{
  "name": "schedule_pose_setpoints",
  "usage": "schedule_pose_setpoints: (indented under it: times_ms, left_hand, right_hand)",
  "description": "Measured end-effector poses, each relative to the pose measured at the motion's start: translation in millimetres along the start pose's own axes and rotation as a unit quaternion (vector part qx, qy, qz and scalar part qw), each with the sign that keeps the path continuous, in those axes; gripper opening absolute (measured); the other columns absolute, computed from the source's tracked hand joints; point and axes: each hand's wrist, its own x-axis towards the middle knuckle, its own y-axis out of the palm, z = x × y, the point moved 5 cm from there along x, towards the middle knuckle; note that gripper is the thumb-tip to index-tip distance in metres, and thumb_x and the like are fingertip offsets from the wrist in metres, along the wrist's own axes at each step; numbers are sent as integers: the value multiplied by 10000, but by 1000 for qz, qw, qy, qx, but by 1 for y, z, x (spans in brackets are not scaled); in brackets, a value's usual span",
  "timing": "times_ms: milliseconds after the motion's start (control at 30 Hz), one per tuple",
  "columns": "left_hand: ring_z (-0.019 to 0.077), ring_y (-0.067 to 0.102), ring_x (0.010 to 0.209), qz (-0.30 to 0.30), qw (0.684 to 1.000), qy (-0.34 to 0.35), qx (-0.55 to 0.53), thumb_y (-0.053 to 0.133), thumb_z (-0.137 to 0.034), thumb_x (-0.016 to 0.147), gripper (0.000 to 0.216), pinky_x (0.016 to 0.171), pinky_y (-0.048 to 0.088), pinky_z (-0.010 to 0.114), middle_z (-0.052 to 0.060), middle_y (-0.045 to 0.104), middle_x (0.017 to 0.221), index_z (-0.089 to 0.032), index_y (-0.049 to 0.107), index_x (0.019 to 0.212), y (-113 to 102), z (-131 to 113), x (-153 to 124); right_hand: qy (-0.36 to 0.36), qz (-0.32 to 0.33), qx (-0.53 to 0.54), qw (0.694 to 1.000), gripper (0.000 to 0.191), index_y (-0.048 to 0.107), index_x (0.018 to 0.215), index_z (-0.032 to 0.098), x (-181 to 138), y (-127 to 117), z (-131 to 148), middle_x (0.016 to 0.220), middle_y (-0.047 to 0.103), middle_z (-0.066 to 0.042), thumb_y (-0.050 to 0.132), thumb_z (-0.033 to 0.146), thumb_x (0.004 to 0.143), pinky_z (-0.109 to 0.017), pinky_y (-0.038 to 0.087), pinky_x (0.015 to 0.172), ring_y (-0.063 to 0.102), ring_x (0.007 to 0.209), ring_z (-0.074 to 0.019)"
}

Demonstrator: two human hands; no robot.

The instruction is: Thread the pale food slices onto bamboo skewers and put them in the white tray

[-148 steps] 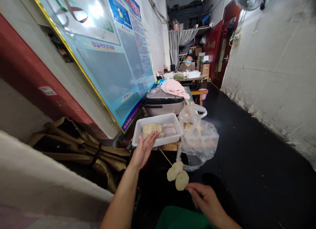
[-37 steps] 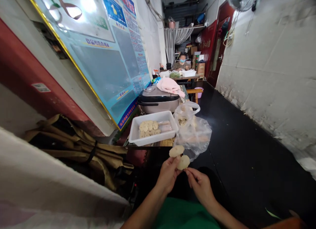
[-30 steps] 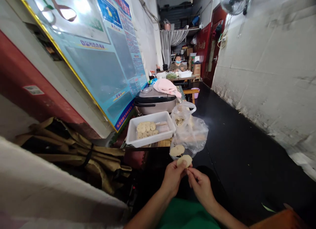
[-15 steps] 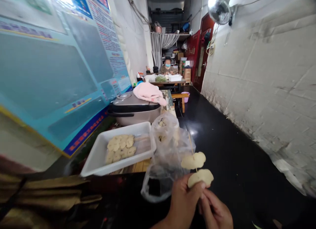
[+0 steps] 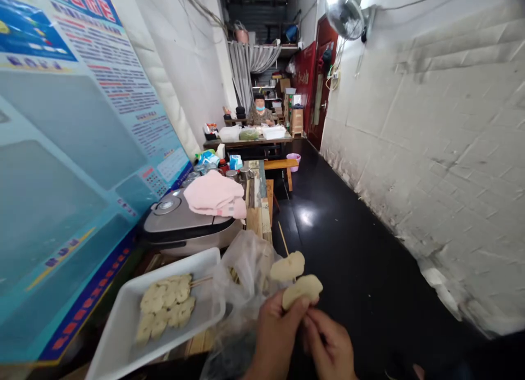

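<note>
Between thumb and fingers, my left hand [image 5: 276,331] grips a pale, flat food slice [image 5: 305,290] threaded on a thin wooden skewer [image 5: 283,238]. A second pale slice [image 5: 287,266] sits farther up the stick, whose bare end points away from me. My right hand [image 5: 331,344] is closed in a pinch just below the nearer slice, touching my left hand; what its fingertips hold is hidden. Left of my hands, a white tray [image 5: 118,320] contains several skewers of similar pale slices [image 5: 166,300]. A clear plastic bag [image 5: 246,265] lies between the tray and my hands.
A rice-cooker-like appliance [image 5: 192,229] with a pink cloth [image 5: 215,194] on it stands behind the tray. Farther back are jars, a wooden bench [image 5: 281,164], a purple bucket [image 5: 293,162] and a person [image 5: 260,115] at a table. Walls run along both sides.
The view has swung right and down, so tray, bag and appliance appear farther left and lower. Both hands stay together on the skewered slices, with little change in grip.
</note>
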Motion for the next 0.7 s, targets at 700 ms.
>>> schedule_pose_setpoints:
  times_ms: [700]
  left_hand:
    - [154, 592, 676, -88, 990, 89, -71, 627, -424, 741, 314, 652, 450, 257, 72, 673, 786, -160, 672, 905, 67, -79, 103]
  right_hand:
    - [37, 86, -85, 992, 380, 731, 946, 151, 166, -121, -21, 483, 570, 19, 504, 443, 860, -215, 476, 479, 556, 445, -136]
